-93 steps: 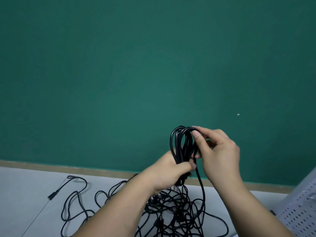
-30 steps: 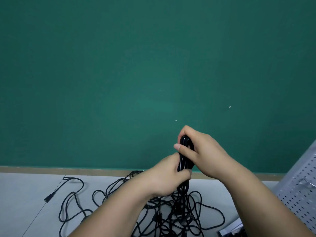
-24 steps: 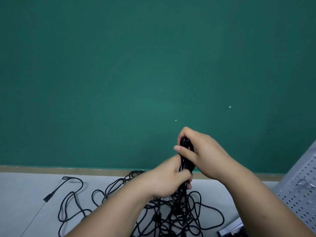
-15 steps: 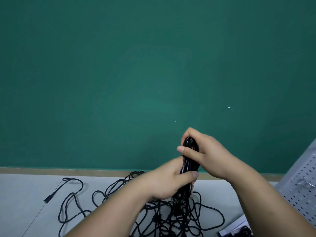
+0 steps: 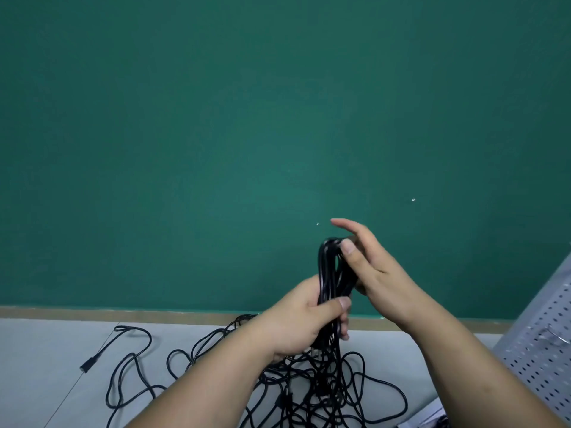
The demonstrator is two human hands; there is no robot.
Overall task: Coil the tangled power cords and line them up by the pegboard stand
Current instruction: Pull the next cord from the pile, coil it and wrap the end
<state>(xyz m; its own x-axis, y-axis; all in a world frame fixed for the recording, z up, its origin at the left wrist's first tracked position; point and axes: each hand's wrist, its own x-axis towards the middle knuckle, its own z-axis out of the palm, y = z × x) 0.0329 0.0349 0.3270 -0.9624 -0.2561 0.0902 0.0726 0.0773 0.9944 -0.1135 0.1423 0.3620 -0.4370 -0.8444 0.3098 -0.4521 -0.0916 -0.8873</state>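
My left grip [image 5: 304, 325] clenches the folded cord [image 5: 328, 273] upright, just below centre. My right grip [image 5: 375, 273] is released, fingers straight, thumb touching the loops' top. The tangled cords [image 5: 312, 393] lie on the counter [image 5: 46, 359] at 6 o'clock, with the pegboard stand [image 5: 543, 350] at 4 o'clock.

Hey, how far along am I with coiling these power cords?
Done: no finished coil shows by the pegboard stand. In hand: your left hand grips one looped cord, right hand touching its top with the thumb. Left: the tangled pile on the floor, plus lining coils up.
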